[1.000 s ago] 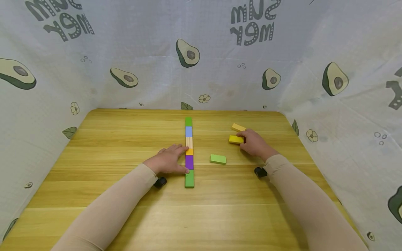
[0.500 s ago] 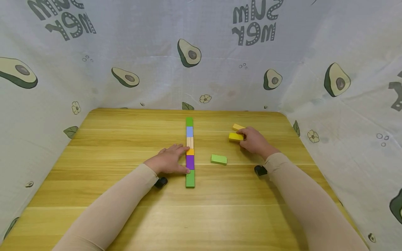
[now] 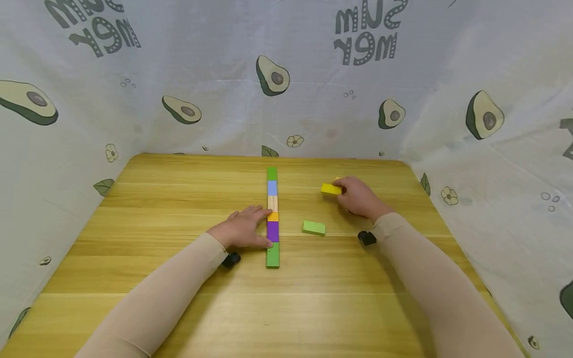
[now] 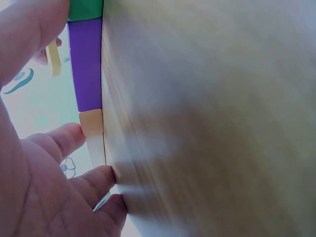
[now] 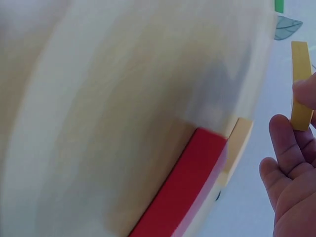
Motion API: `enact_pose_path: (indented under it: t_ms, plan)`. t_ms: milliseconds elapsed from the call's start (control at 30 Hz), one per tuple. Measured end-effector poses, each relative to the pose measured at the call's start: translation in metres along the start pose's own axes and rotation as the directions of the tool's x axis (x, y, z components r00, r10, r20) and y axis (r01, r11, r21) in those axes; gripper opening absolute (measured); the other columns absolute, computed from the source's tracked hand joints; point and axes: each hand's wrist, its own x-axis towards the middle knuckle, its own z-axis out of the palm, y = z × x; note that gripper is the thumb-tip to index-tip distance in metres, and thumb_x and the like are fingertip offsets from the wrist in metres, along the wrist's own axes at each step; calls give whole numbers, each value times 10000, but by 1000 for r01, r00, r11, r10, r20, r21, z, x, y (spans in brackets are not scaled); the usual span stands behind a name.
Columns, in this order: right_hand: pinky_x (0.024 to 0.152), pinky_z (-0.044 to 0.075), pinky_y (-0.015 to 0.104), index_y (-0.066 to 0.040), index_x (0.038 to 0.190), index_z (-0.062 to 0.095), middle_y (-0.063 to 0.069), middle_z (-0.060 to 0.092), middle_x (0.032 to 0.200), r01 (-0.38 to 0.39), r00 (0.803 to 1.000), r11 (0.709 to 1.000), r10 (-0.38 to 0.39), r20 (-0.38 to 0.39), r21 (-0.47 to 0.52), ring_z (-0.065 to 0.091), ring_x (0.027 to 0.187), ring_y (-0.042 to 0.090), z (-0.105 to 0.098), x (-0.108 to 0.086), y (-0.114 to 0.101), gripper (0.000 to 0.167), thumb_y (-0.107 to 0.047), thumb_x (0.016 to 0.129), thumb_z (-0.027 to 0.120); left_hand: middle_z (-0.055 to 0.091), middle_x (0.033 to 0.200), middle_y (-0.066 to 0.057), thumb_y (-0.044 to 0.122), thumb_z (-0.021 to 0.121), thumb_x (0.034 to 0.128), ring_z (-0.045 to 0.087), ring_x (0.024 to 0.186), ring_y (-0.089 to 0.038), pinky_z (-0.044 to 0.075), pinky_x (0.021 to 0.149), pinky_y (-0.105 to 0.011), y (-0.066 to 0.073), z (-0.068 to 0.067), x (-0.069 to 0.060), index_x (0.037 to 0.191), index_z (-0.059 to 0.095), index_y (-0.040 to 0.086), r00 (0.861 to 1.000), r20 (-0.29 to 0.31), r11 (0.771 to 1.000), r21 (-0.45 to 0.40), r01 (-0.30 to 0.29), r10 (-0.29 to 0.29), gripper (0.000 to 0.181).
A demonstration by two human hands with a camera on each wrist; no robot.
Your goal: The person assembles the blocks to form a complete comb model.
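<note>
In the head view a straight row of coloured blocks runs front to back on the table, with a purple block (image 3: 272, 231) between a green block (image 3: 272, 255) and a small orange one (image 3: 273, 217). My left hand (image 3: 243, 228) lies at the row's left side, its thumb on the front green block and its index finger at the orange one, fingers spread. My right hand (image 3: 358, 197) pinches a yellow block (image 3: 331, 189) between thumb and fingers; the right wrist view shows that block (image 5: 300, 59) held off the table.
A light green block (image 3: 314, 228) lies right of the row. A paler yellow block (image 3: 337, 178) is mostly hidden behind my right hand. The right wrist view shows a red block (image 5: 182, 182) beside it. Printed cloth hangs around the wooden table (image 3: 179, 179).
My right hand has lifted the yellow block and moved it slightly back and to the left. My left hand has stayed at the row.
</note>
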Motion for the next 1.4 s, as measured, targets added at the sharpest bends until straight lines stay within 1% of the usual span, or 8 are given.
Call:
enact_pose_path:
  t_ms: [300, 467, 633, 800, 1000, 1167, 1267, 1400]
  plan:
    - [1090, 492, 519, 10, 1500, 551, 233, 568, 1410, -15, 1000, 1000, 14, 18, 2, 547, 1175, 354, 3, 30, -20, 481, -83, 1029, 579, 208, 1764, -112, 576, 782, 890, 149, 1643, -368, 136, 1295, -661, 0, 0, 1, 1678, 296, 252, 1000, 2, 1000, -16, -1, 1, 981]
    - [1043, 488, 505, -31, 1538, 522, 222, 556, 1385, -32, 999, 999, 31, 42, 33, 531, 1146, 343, 3, 49, -29, 486, -88, 1056, 552, 207, 1765, -108, 579, 777, 893, 150, 1644, -361, 140, 1293, -663, 0, -1, 1, 1678, 296, 255, 1000, 5, 1000, -8, -1, 1, 976]
    - [1012, 493, 511, -23, 1542, 515, 239, 551, 1369, -19, 999, 999, 17, 48, 48, 531, 1130, 353, 0, 66, -36, 492, -61, 1052, 539, 208, 1765, -102, 588, 773, 891, 151, 1646, -350, 143, 1292, -660, 0, -2, 4, 1678, 294, 271, 1000, 0, 1000, 1, 1, -1, 975]
    - [1095, 486, 530, -14, 1507, 557, 255, 552, 1441, -7, 1000, 999, 6, 26, 38, 562, 1219, 372, 4, 84, -41, 473, -50, 1036, 552, 211, 1764, -102, 587, 784, 882, 146, 1646, -351, 123, 1292, -667, 0, -1, 4, 1675, 303, 277, 1000, -2, 1000, -16, 5, -5, 977]
    - [1181, 439, 540, -33, 1496, 580, 235, 564, 1512, 14, 1000, 999, -15, 17, 41, 540, 1366, 392, 16, 106, -44, 481, -28, 1017, 543, 220, 1762, -95, 577, 796, 878, 145, 1647, -344, 113, 1307, -636, 0, 0, 0, 1671, 313, 288, 1000, -3, 999, -22, 31, -31, 972]
    - [1224, 394, 544, -51, 1507, 573, 212, 547, 1550, 35, 998, 999, -36, 49, 10, 491, 1448, 398, 27, 121, -46, 477, -43, 1030, 561, 223, 1761, -98, 570, 804, 874, 147, 1647, -346, 107, 1308, -639, 1, 0, 0, 1666, 329, 280, 999, -6, 999, -34, 31, -31, 968]
    - [1252, 355, 546, -58, 1515, 564, 206, 521, 1573, 25, 997, 1000, -25, 75, -1, 447, 1489, 401, 30, 128, -50, 474, -52, 1042, 562, 225, 1761, -93, 577, 801, 873, 150, 1647, -342, 111, 1308, -636, 1, 0, 1, 1665, 330, 284, 999, -9, 999, -31, 32, -33, 967]
    - [1273, 323, 535, -62, 1515, 563, 195, 508, 1589, 2, 996, 1000, -1, 86, -12, 416, 1519, 393, 31, 135, -55, 472, -41, 1044, 552, 220, 1764, -86, 580, 799, 875, 143, 1649, -336, 108, 1309, -632, 1, -1, 2, 1667, 324, 295, 999, -7, 999, -34, 36, -37, 967]
